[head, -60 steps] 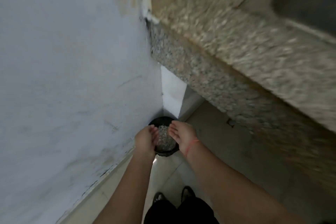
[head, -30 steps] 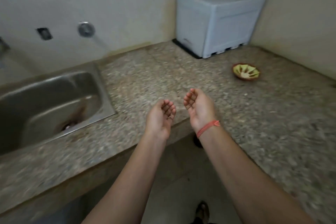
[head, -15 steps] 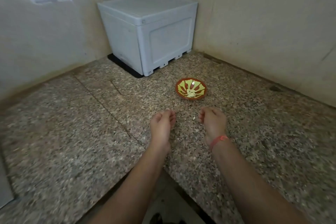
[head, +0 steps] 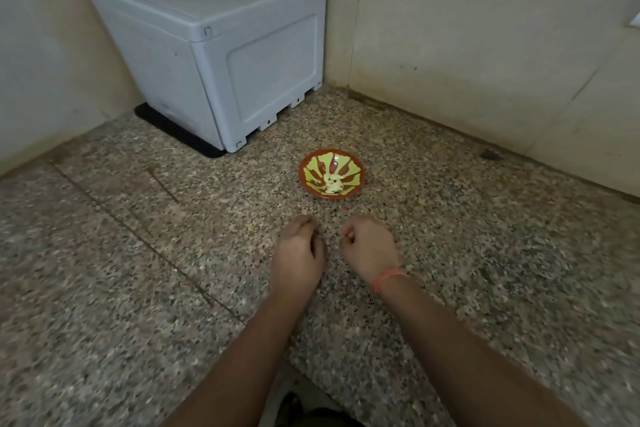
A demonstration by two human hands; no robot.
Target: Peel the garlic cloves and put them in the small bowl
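Granite, speckled grey and brown, made up the worktop [head: 138,253] where both hands rested just short of the small round red bowl with the green leaf pattern [head: 358,166]. A little heap of pale peeled garlic cloves [head: 332,185] lay in the bowl's hollow, and I could make out no unpeeled clove anywhere on the stone.

The chief risk, as I judged it, was the stone itself. Its busy fleck would hide a pale scrap of skin or a small clove, so one could easily be left lying there or brushed off the near edge by a forearm. The bowl was shallow and light-looking; a careless reach past it could tip it or slide it, spilling the cloves. It stood well apart from the pale grey plastic box [head: 221,55] on its black mat [head: 173,128], so nothing crowded it there.

The left hand [head: 298,255] lay knuckles up, its fingers [head: 301,222] curled down toward the worktop. The right hand [head: 370,248], with an orange thread [head: 388,277] at the wrist, was bunched the same way, its fingers [head: 349,230] tucked in against the thumb. Both palms faced down, so I could not tell whether either pinched a clove or was clenched on nothing.
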